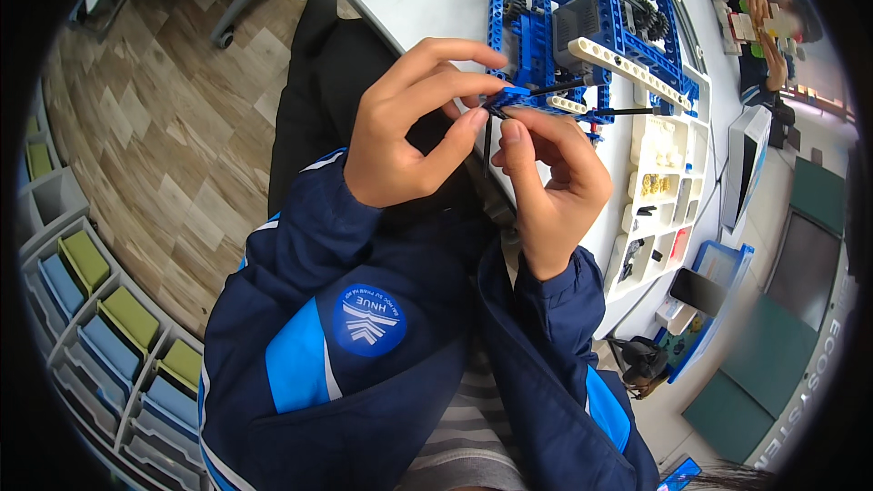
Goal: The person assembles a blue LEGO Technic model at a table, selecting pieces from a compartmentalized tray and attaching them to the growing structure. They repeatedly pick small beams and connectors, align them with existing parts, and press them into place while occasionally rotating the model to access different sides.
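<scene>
Currently, L hand (409, 123) has thumb and a fingertip closed on a small blue plastic piece w/ dark end (516, 96); its index finger is extended above, apart from thumb. R hand (556, 168) pinches thumb-to-index at the dark end, other fingers curled. Piece loc.: betw. both sets of fingertips; whether joined to the frame, can't tell.

Just beyond fingertips: open frame of blue perforated plastic beams (536, 53), w/ grey boxy motor block (575, 29), long white perforated beam (627, 73) and thin black rod (627, 112), upper R of fingers. Under frame: white tabletop (400, 0).

Farther R of R fingers: white compartmented tray (613, 280) w/ assorted small parts, incl. gold-coloured pcs. (655, 185). Past tray: blue-rimmed bin (741, 264). Far upper R: co-worker's forearm (773, 59). Well L of fingers, below: wood-pattern floor (155, 145).
</scene>
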Available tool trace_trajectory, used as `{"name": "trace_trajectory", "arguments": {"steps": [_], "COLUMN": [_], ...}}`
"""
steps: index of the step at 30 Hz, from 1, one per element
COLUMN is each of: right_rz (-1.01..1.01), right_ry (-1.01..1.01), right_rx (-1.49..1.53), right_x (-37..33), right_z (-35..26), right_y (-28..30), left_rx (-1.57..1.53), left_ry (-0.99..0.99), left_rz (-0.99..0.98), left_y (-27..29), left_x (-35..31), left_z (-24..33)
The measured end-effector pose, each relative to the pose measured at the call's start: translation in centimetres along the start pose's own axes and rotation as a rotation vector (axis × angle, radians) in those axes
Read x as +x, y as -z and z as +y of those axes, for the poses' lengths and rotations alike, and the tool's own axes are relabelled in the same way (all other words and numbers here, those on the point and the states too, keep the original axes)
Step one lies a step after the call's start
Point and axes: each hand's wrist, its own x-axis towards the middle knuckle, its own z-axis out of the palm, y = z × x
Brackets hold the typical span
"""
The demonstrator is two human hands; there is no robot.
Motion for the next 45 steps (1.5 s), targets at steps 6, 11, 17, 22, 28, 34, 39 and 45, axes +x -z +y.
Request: {"name": "trace_trajectory", "arguments": {"steps": [6,11,17,22,28,34,39,45], "right_rz": [0.0,0.001,0.005,0.009,-0.115,-0.172,-0.143,-0.173], "right_ry": [0.073,0.241,0.331,0.111,-0.019,-0.01,-0.088,-0.074], "right_rx": [-0.057,-0.214,-0.291,-0.164,0.011,0.024,0.044,0.065], "right_x": [0.0,0.1,0.3,0.1,0.7,0.9,0.7,0.9], "right_z": [0.3,0.4,0.5,0.1,0.5,0.7,0.5,0.6], "right_y": [-0.4,-0.5,-0.6,-0.5,0.0,0.0,0.0,-0.1], "left_rx": [-0.021,-0.462,-0.594,-0.666,-0.734,-0.645,-0.695,-0.676], "left_ry": [0.032,0.38,0.566,0.642,0.68,0.642,0.675,0.704], "left_rz": [-0.031,0.001,-0.032,-0.1,0.037,0.008,-0.101,-0.131], "left_y": [0.5,0.1,0.8,1.4,2.2,1.6,2.0,1.9], "left_x": [-0.4,-0.9,-0.6,-0.5,0.0,0.6,0.9,1.0], "left_z": [-0.3,0.3,0.5,0.5,0.8,0.8,0.4,0.1]}}
